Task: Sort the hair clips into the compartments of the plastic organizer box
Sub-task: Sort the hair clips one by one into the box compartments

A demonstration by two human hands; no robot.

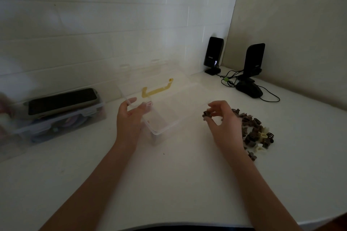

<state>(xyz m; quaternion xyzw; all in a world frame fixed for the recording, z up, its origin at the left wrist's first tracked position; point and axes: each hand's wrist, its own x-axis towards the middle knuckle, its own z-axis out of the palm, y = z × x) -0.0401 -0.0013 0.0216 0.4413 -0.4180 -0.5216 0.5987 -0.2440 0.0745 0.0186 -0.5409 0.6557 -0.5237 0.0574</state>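
White counter, organizer box long axis back-right.

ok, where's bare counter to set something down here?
Free: the counter between the forearms, in front of the organizer box; also right of the clip pile, below the speakers. Crowded: the far left, by the second box under a phone.

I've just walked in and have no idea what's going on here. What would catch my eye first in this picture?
Probably the two hands over the white counter: the right hand pinches a small brown hair clip, while the left hand holds the near corner of a clear plastic organizer box. To the right lies a heap of brown and cream clips. Two black speakers stand in the far corner.
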